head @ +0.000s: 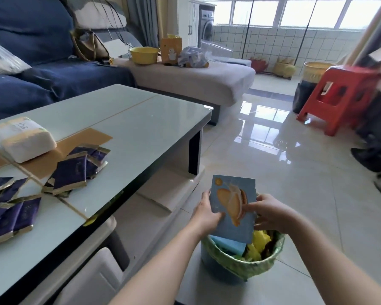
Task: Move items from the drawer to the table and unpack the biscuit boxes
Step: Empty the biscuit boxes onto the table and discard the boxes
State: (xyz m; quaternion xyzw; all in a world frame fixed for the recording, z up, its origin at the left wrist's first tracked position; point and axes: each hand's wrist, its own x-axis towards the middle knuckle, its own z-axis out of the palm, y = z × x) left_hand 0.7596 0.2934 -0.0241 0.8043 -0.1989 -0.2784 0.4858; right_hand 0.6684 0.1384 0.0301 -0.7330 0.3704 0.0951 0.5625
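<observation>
A blue biscuit box [231, 225] with a biscuit picture stands upright over the waste bin [242, 264]. My left hand [205, 213] grips its left edge and my right hand [267, 213] pinches its right edge. Its lower end dips inside the bin rim. Several purple gold-edged biscuit packets [75, 170] lie in piles on the glass table [141, 128], with more packets [7, 214] at the left edge. A white tissue pack [22, 137] lies on the table's far left.
The bin, lined with a green bag, holds a light-blue box [228, 245] and yellow wrappers [259, 243]. A drawer front [90, 276] stands out under the table. A blue sofa [53, 80], a grey ottoman [196, 78] and a red stool [337, 93] stand around the glossy floor.
</observation>
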